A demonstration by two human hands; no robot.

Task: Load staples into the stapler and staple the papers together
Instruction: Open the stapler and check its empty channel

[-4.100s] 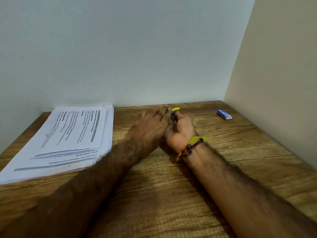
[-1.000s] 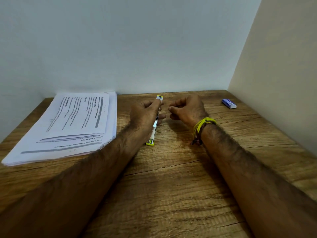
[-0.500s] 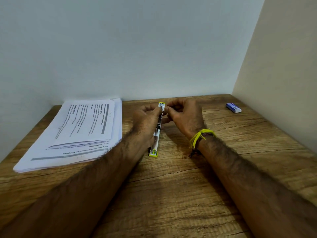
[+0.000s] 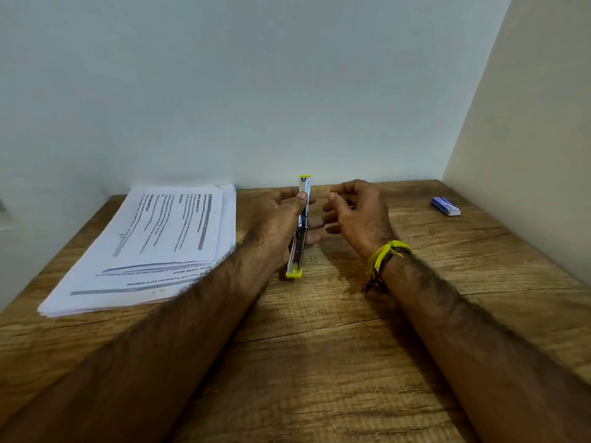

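Hands (image 4: 278,219) over wooden desk (image 4: 319,362), pale walls (image 4: 256,91).

Bare desk (image 4: 319,362) lies open between the forearms; papers (image 4: 153,244) block the left, walls close the back and right (small blue box (image 4: 445,206) there).

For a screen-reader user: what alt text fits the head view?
A person's left hand grips an opened yellow-ended stapler above a wooden table, while the right hand hovers beside it, fingers loosely curled. A stack of printed papers lies left; a small blue box lies far right.
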